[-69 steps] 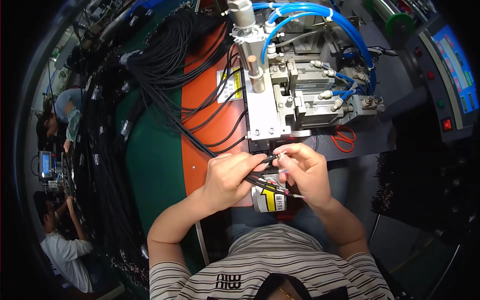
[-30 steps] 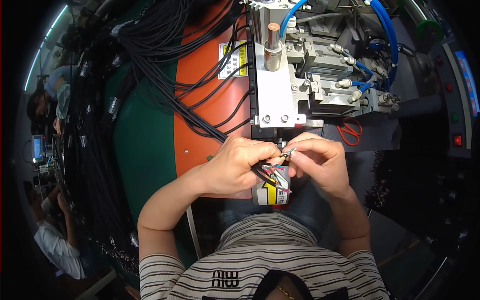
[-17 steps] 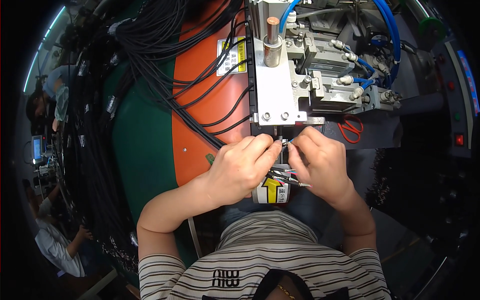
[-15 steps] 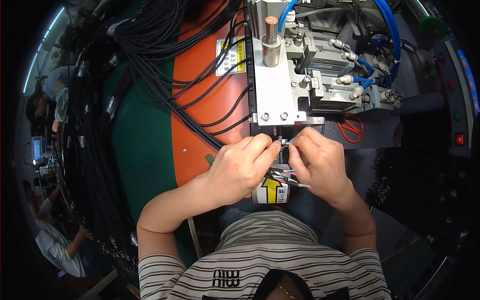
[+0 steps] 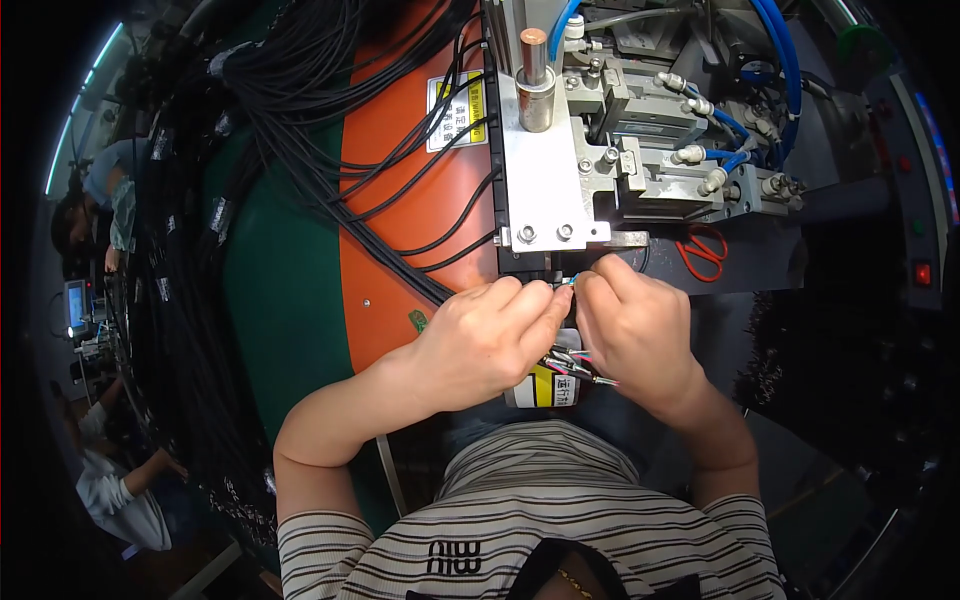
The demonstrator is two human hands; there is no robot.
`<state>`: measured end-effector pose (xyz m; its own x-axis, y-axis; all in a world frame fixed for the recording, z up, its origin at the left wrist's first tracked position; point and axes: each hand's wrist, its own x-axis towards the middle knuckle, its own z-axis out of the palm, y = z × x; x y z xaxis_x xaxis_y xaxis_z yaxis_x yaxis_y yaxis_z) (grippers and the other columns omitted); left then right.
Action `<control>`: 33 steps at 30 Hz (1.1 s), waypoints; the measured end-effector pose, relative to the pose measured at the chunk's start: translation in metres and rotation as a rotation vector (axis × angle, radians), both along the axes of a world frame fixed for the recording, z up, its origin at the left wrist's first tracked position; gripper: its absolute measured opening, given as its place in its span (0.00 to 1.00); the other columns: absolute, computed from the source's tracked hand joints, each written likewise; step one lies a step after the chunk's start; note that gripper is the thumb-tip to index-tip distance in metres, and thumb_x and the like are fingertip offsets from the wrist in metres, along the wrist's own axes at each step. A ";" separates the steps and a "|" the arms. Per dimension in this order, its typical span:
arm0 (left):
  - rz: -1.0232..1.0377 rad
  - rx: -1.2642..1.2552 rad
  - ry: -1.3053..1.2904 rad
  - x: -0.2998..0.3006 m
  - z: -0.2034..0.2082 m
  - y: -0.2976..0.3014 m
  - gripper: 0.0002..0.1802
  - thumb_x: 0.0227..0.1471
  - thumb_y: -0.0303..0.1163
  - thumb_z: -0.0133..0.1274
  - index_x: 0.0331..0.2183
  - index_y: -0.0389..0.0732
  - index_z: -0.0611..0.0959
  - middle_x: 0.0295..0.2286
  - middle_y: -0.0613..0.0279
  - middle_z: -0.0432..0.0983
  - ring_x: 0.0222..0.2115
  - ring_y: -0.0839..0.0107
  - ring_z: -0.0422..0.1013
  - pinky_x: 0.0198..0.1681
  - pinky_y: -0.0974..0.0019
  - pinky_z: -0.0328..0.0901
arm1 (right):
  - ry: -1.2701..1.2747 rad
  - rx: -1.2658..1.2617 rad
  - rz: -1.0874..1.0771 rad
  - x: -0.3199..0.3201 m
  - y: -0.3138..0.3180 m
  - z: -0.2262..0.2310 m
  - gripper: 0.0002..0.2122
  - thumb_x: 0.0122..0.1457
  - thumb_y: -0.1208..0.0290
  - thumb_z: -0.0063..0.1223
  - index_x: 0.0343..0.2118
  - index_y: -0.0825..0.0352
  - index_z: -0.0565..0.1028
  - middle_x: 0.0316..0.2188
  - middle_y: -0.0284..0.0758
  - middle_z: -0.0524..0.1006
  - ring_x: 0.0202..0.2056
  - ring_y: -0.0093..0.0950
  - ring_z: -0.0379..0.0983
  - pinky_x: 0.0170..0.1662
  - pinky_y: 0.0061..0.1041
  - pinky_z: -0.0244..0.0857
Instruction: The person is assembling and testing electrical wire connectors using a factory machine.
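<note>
My left hand (image 5: 492,335) is closed, its thumb and forefinger pinched around the stripped end of a black cable. Thumb and fingers of my right hand (image 5: 637,325) are pressed together against it, on the thin light-coloured wires (image 5: 569,282) that show between the fingertips. Below the left fingers several more cable ends (image 5: 580,365) stick out toward the right palm, with bare shiny parts and pink and other coloured wires. Just beyond both hands is the front edge of a metal machine plate (image 5: 545,190) with two bolts. What lies inside each pinch is mostly hidden.
A thick bundle of black cables (image 5: 300,110) runs over the orange and green surface (image 5: 385,290) on the left. Pneumatic cylinders (image 5: 650,125) with blue hoses stand at the right, near red-handled scissors (image 5: 703,252). Other people work at the far left.
Both hands have drawn closer together, and my left fingertips now cover more of the wires. The bundled cable ends have shifted slightly. The view has moved a little.
</note>
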<state>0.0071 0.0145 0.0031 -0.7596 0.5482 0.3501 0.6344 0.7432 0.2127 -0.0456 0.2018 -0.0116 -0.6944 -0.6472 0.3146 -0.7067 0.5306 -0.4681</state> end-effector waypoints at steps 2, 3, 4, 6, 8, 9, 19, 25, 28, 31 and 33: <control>-0.005 -0.069 -0.002 -0.001 0.002 0.001 0.16 0.43 0.25 0.55 0.37 0.29 0.80 0.27 0.63 0.67 0.25 0.72 0.66 0.25 0.71 0.66 | 0.007 0.074 0.010 -0.002 0.001 0.001 0.04 0.49 0.76 0.57 0.28 0.68 0.75 0.25 0.35 0.72 0.19 0.35 0.71 0.22 0.31 0.65; -0.006 -0.068 -0.003 -0.002 0.002 0.001 0.16 0.43 0.25 0.55 0.37 0.29 0.80 0.27 0.63 0.67 0.25 0.72 0.66 0.25 0.71 0.66 | -0.041 0.057 0.039 -0.008 0.004 -0.001 0.04 0.49 0.77 0.57 0.28 0.69 0.75 0.26 0.36 0.73 0.19 0.36 0.71 0.22 0.30 0.65; -0.010 -0.078 -0.005 -0.003 0.002 0.001 0.15 0.44 0.25 0.54 0.37 0.28 0.80 0.27 0.63 0.66 0.25 0.72 0.66 0.25 0.71 0.66 | -0.088 0.038 0.067 -0.014 0.007 -0.003 0.05 0.49 0.78 0.57 0.29 0.69 0.75 0.26 0.36 0.74 0.19 0.36 0.72 0.22 0.30 0.65; -0.019 -0.097 -0.009 -0.004 0.003 0.001 0.14 0.45 0.25 0.54 0.37 0.28 0.79 0.26 0.63 0.66 0.25 0.72 0.66 0.24 0.71 0.66 | -0.133 0.020 0.093 -0.014 0.007 -0.006 0.05 0.49 0.80 0.57 0.30 0.70 0.75 0.27 0.37 0.75 0.19 0.37 0.72 0.22 0.29 0.65; -0.016 -0.079 -0.002 -0.003 0.002 0.002 0.14 0.45 0.25 0.54 0.36 0.28 0.79 0.26 0.63 0.66 0.25 0.72 0.66 0.24 0.71 0.66 | -0.133 -0.169 -0.005 -0.004 0.003 -0.011 0.04 0.49 0.79 0.57 0.29 0.69 0.76 0.24 0.36 0.75 0.18 0.36 0.72 0.22 0.30 0.65; -0.011 -0.062 0.003 -0.003 0.001 0.002 0.14 0.45 0.25 0.54 0.36 0.28 0.79 0.26 0.63 0.66 0.25 0.72 0.66 0.24 0.71 0.66 | -0.132 -0.264 -0.054 -0.002 0.002 -0.012 0.04 0.49 0.79 0.57 0.29 0.69 0.76 0.23 0.36 0.75 0.18 0.35 0.72 0.22 0.30 0.64; -0.029 -0.047 -0.038 -0.007 0.003 0.002 0.15 0.43 0.25 0.55 0.36 0.28 0.79 0.27 0.62 0.67 0.25 0.71 0.67 0.24 0.70 0.67 | -0.132 -0.051 0.052 -0.016 0.006 -0.005 0.04 0.49 0.82 0.58 0.29 0.70 0.76 0.22 0.36 0.76 0.17 0.30 0.72 0.21 0.25 0.64; -0.019 -0.034 -0.031 -0.004 0.000 -0.002 0.21 0.41 0.26 0.54 0.42 0.30 0.79 0.28 0.61 0.67 0.25 0.70 0.67 0.24 0.70 0.66 | -0.337 -0.398 -0.010 -0.004 0.007 -0.010 0.06 0.47 0.83 0.60 0.29 0.71 0.76 0.23 0.36 0.76 0.19 0.32 0.74 0.23 0.27 0.66; -0.028 -0.031 -0.016 -0.003 -0.001 -0.001 0.24 0.40 0.26 0.54 0.43 0.31 0.80 0.29 0.61 0.68 0.24 0.69 0.67 0.24 0.70 0.65 | -0.125 -0.386 0.061 -0.011 0.007 -0.019 0.07 0.47 0.83 0.61 0.30 0.71 0.76 0.24 0.37 0.77 0.21 0.32 0.75 0.23 0.27 0.67; -0.029 -0.037 -0.007 -0.001 -0.003 -0.002 0.24 0.40 0.26 0.54 0.43 0.31 0.80 0.29 0.60 0.68 0.24 0.69 0.67 0.24 0.69 0.65 | -0.025 -0.328 0.079 -0.011 0.005 -0.017 0.07 0.47 0.83 0.61 0.31 0.71 0.76 0.25 0.37 0.77 0.22 0.33 0.75 0.23 0.26 0.67; -0.028 -0.045 -0.005 -0.002 -0.003 -0.002 0.24 0.39 0.26 0.54 0.43 0.31 0.80 0.28 0.61 0.68 0.24 0.69 0.67 0.24 0.69 0.65 | -0.031 -0.222 0.042 -0.009 0.004 -0.011 0.07 0.48 0.82 0.60 0.31 0.71 0.77 0.26 0.38 0.77 0.22 0.33 0.75 0.23 0.26 0.68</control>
